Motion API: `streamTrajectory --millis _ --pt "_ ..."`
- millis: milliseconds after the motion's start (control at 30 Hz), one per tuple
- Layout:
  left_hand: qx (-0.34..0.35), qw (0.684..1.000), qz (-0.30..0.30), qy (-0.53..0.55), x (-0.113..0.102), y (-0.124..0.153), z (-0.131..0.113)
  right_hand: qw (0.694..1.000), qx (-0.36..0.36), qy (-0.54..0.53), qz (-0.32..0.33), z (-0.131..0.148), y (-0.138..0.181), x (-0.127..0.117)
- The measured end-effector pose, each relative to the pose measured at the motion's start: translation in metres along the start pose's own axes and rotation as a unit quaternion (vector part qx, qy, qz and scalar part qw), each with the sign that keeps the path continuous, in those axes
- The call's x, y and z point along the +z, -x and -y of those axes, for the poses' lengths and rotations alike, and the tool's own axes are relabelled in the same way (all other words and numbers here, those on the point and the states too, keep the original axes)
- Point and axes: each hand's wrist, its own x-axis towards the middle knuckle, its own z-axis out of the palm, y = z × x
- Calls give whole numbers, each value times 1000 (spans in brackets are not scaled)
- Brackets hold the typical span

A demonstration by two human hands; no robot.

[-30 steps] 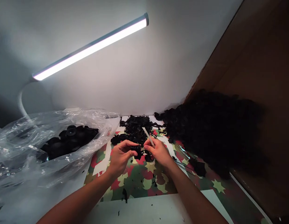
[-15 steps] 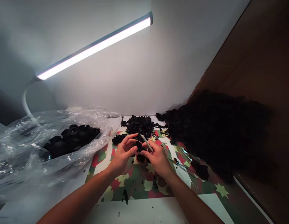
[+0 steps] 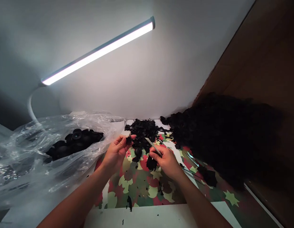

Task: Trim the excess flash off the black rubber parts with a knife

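My left hand (image 3: pixel 115 151) is closed on a small black rubber-like piece (image 3: pixel 128 139), pinched between thumb and fingers and partly hidden by them. A slim pale tool with a slanted tip (image 3: pixel 153 145) is gripped in my right hand (image 3: pixel 165 158), its tip pointing up and left. Directly below the right fingertips is a ragged black scrap (image 3: pixel 151 162); whether they hold it cannot be told. A rounded black part (image 3: pixel 138 152) lies on the patterned sheet (image 3: pixel 139 186) between the hands. Beyond them rises a heap of black trimmings (image 3: pixel 145 128).
At left, a clear plastic bag (image 3: pixel 73 177) holds several round black parts (image 3: pixel 77 135). A large black pile (image 3: pixel 222 136) leans against cardboard (image 3: pixel 260 63) on the right. Metal tools (image 3: pixel 193 160) lie near my right wrist. A lit lamp (image 3: pixel 99 52) hangs above.
My hands were close together around a round black part; now they are apart. The left has moved left with a black piece, the right slightly right with the tool. The view shifted a little.
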Motion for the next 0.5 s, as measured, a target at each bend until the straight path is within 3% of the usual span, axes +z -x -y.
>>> streamTrajectory --millis 67,167,233,333,433,500 --pt "-56 998 41 2 6 6 2 999 -8 49 3 -6 -3 0" --pt "-108 992 64 4 13 13 6 997 -28 64 -44 -7 -3 2" --pt "-109 992 64 16 14 15 7 995 -47 61 -64 -5 -2 3" --pt "-87 994 54 35 14 14 4 993 -67 98 -20 -5 -1 0" --pt "-80 995 50 38 13 13 1 988 -51 142 25 -12 -2 -5" --pt "-82 994 63 28 12 12 2 989 -38 140 7 -14 -4 -10"
